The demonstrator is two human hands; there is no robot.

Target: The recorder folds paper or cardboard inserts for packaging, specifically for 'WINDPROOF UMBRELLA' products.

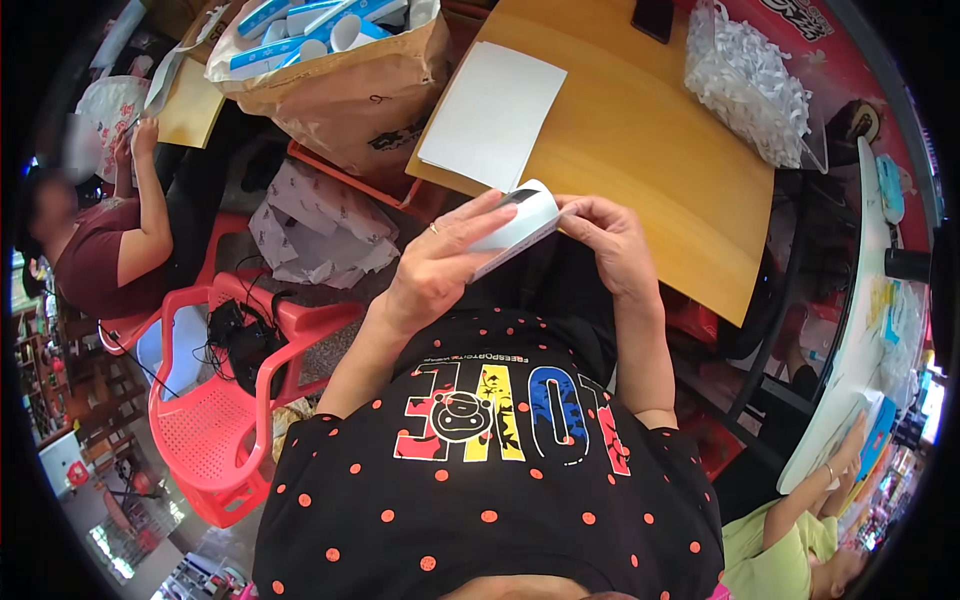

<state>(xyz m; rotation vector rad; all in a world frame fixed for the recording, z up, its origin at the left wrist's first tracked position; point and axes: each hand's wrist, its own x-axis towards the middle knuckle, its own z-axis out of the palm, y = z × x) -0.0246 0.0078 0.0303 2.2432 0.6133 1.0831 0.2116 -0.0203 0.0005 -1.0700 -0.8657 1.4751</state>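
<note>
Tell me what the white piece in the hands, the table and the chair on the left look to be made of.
White piece: probably thin card or paper, matte, since it curls between the left hand and right hand. Table: looks like wood or wood-look laminate, smooth, yellowish-brown with faint grain. Chair: moulded plastic, glossy red, with a perforated seat.

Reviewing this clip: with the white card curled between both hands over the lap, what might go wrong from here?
The card is pinched only at its edges by the left hand and right hand, off the table, so it may spring open or slip to the floor. Bent this tightly, it might crease. The paper stack overhangs the table's near edge and could be knocked off.
</note>
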